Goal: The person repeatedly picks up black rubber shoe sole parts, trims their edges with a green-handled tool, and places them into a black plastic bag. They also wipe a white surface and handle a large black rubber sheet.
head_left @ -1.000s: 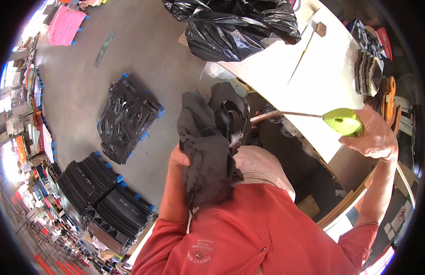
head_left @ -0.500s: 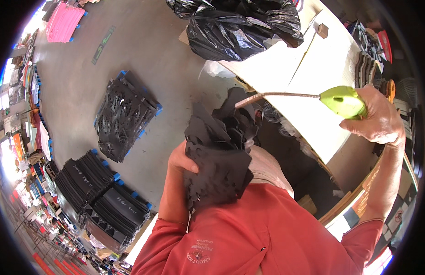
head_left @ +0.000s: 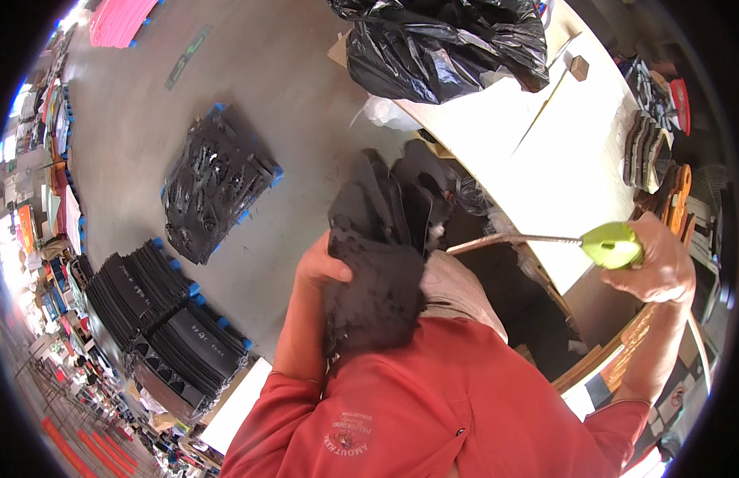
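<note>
Against my front, my left hand (head_left: 325, 259) grips a thick bundle of black, flexible sheet pieces (head_left: 377, 287), thumb on top and the other fingers out of sight behind. The pieces have ragged, cut-out edges and fan apart at the far end. Out to the right, my right hand (head_left: 652, 259) is closed around the lime-green handle of a tool with a long, thin, bent brownish strip (head_left: 612, 245). The strip runs left from the handle, and its tip is close to the bundle's right side; whether they touch, I cannot tell.
A white-topped table (head_left: 576, 135) stands ahead to the right, bearing a black plastic bag (head_left: 457, 56) and a small brown block (head_left: 578, 68). Black sheets lie stacked on a blue pallet (head_left: 214, 183) at left. Nearer are more black stacks (head_left: 162, 319). A pink stack (head_left: 118, 20) is far left.
My right hand has come down with the green-handled tool, and its strip's tip has shifted down from the bundle's top to its right side. My left hand still grips the black pieces.
</note>
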### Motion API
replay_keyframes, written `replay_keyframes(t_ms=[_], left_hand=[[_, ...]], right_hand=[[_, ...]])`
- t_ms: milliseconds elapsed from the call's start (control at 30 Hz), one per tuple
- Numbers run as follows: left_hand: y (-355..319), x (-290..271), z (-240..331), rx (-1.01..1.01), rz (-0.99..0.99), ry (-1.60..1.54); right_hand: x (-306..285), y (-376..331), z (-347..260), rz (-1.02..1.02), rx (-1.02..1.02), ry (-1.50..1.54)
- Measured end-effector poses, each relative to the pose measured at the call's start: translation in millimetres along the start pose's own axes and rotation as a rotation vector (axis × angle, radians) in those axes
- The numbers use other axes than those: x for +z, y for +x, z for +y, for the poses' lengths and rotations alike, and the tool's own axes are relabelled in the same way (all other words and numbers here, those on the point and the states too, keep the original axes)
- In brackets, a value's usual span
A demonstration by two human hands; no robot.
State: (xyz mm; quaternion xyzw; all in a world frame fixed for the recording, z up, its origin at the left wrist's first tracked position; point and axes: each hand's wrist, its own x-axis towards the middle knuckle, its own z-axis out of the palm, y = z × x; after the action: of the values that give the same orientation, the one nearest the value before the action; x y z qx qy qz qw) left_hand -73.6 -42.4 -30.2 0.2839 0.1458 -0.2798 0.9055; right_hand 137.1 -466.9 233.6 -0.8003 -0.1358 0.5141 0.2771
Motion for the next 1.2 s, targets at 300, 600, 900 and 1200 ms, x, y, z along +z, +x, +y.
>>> replay_keyframes(t_ms=[300,600,900,1200], left_hand=[[0,-29,-20,0.040,0.014,-0.276],[-13,-7,-24,-0.003,0.073,-0.268],[10,33,-12,0.001,-0.061,-0.254],[4,15,-25,0.023,0.110,-0.355]], right_hand=[[77,7,2,0.290,-0.251,-0.234],[86,-3,15,0.101,-0.271,-0.239],[108,3,45,0.423,-0.169,-0.128],[152,-7,53,0.131,-0.161,-0.168]])
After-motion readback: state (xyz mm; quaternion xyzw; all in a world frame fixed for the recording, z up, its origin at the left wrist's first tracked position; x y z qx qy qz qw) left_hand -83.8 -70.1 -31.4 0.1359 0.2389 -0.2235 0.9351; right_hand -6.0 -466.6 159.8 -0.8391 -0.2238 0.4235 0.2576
